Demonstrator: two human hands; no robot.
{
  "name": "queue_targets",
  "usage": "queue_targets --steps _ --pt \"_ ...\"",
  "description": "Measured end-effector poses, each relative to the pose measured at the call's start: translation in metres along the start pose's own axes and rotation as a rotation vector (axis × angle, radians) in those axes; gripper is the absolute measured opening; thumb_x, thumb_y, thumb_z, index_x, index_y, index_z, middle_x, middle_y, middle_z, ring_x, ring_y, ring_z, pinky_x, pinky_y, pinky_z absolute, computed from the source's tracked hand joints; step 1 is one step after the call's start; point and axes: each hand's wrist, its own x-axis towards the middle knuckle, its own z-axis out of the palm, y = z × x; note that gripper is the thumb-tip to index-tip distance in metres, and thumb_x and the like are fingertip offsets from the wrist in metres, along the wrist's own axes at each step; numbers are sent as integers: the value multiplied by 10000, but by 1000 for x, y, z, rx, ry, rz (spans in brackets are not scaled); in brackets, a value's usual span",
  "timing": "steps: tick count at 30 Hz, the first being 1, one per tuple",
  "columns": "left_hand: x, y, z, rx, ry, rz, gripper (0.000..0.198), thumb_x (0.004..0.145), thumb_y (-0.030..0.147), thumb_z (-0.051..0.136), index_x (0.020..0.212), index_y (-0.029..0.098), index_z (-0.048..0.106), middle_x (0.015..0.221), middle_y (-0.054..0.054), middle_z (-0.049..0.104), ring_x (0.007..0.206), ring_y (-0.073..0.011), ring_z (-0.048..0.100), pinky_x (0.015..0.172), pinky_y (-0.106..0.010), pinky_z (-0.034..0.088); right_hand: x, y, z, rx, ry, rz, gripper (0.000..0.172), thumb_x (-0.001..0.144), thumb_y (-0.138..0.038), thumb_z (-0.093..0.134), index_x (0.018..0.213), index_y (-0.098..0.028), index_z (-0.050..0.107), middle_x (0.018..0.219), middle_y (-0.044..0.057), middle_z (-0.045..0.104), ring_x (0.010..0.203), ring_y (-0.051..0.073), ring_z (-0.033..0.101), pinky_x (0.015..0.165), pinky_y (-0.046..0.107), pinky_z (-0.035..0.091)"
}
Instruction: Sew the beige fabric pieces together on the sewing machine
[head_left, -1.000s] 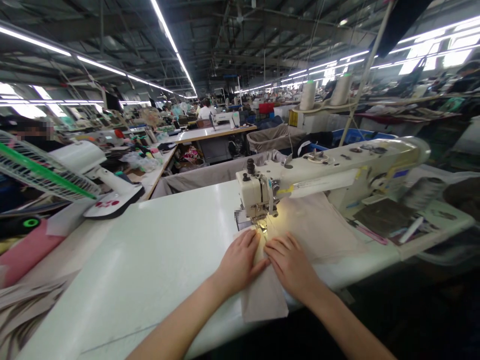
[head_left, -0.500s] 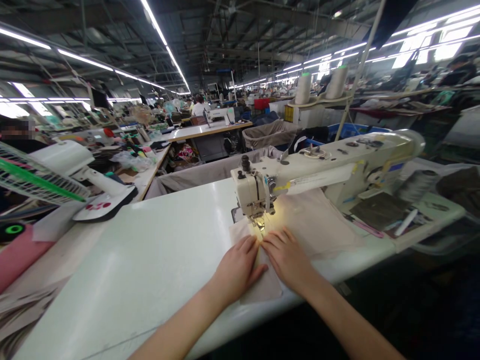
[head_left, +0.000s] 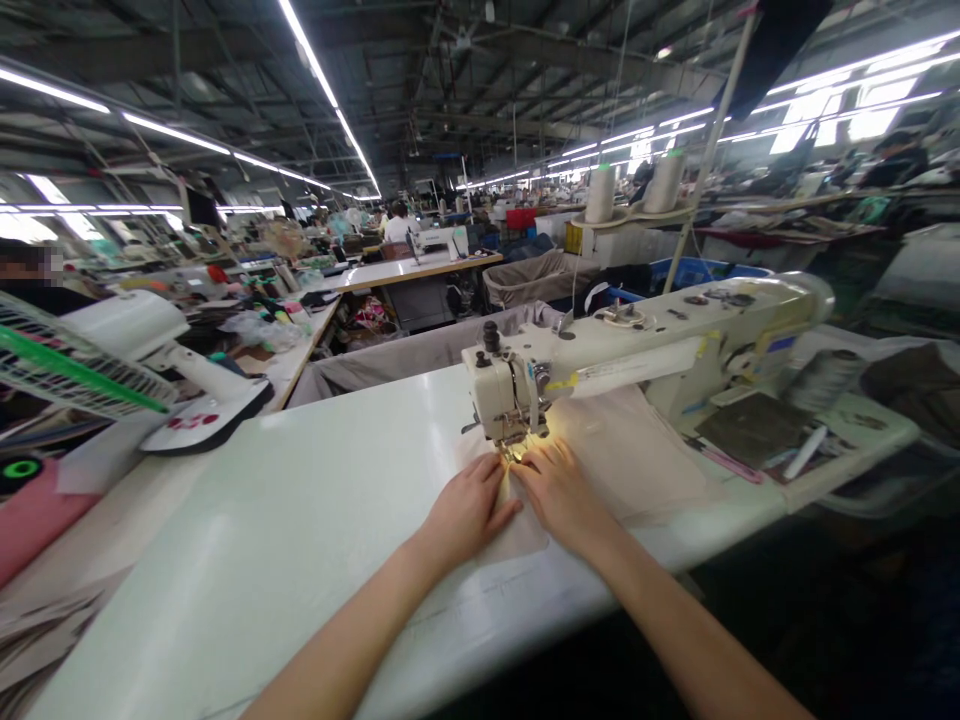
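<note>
A small beige fabric piece (head_left: pixel 521 535) lies under the needle area of a white sewing machine (head_left: pixel 499 395), lit by a yellowish lamp. My left hand (head_left: pixel 465 505) grips the piece on its left side, fingers together and thumb stretched along the cloth. On the other side my right hand (head_left: pixel 562 495) holds the same piece with bent fingers, its tips close to the presser foot (head_left: pixel 514 452). The fingertips of both hands almost meet there and hide part of the seam area. Right of my right hand, a larger beige cloth (head_left: pixel 637 465) spreads beneath the machine arm.
A white table fan (head_left: pixel 202 415) stands on the left side table. Pink-handled snips (head_left: pixel 731 465) and a dark cloth (head_left: pixel 750 425) lie by the machine's base. Thread cones (head_left: pixel 600 195) stand behind, and a cloth-lined bin (head_left: pixel 405 350) borders the table's far edge.
The fabric piece has slid away from me under the needle, and less of it shows on my side. Both hands have moved forward with it. The view has shifted slightly.
</note>
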Motion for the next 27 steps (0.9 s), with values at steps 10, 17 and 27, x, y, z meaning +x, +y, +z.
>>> queue_targets --steps 10,17,27 --pt "-2 -4 8 16 36 -10 463 946 366 573 1331 112 540 1413 -163 531 1311 -294 512 1127 -441 440 -2 -2 4 18 6 14 229 941 -122 576 1133 -206 670 1073 84 671 1079 280 578 1093 570 343" --pt "-21 25 9 284 48 -75 382 953 200 518 1328 134 557 1449 -169 512 1321 -307 498 1074 -490 460 -24 2 -10 262 151 -35 293 922 -41 514 1117 -207 658 1142 72 657 1083 236 575 1026 482 406" --pt "-32 -17 -9 420 -9 -299 454 963 103 408 1397 158 531 1462 -150 515 1303 -284 531 1009 -436 513 -66 40 -69 269 -237 75 421 661 17 512 1001 -206 624 1187 51 597 1141 236 530 1015 423 411"
